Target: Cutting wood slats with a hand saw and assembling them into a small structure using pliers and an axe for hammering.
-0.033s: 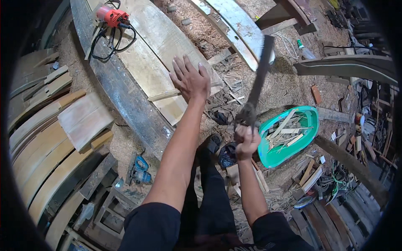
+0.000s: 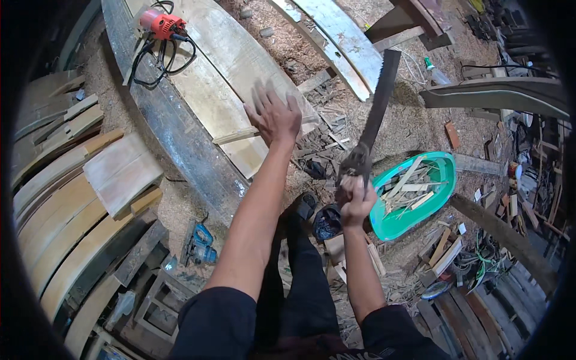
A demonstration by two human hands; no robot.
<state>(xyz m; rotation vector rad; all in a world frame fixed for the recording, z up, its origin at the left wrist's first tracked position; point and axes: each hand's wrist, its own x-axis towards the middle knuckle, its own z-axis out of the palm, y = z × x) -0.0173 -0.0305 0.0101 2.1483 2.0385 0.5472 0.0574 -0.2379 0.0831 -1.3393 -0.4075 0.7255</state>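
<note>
My left hand [image 2: 275, 114] lies over the end of a wide pale wooden board [image 2: 231, 45], its fingers spread and slightly smeared by motion. Across the board end, at the heel of that hand, runs a thin wooden strip [image 2: 234, 137]. In my right hand [image 2: 358, 201] is a handsaw [image 2: 379, 99], gripped by its handle, with the dark blade pointing up and away. The saw stands to the right of the board, apart from it. My fingers hide part of the handle.
A red power tool [image 2: 161, 25] with a black cord rests on the boards. A green tub [image 2: 399, 228] of wood scraps stands right of my right hand. A blue power tool [image 2: 203, 245] lies on the floor at left, near stacked curved planks [image 2: 78, 240]. Shavings cover the floor.
The saw and my right hand have shifted slightly to the right. My left hand's fingers have moved a little, staying over the board end.
</note>
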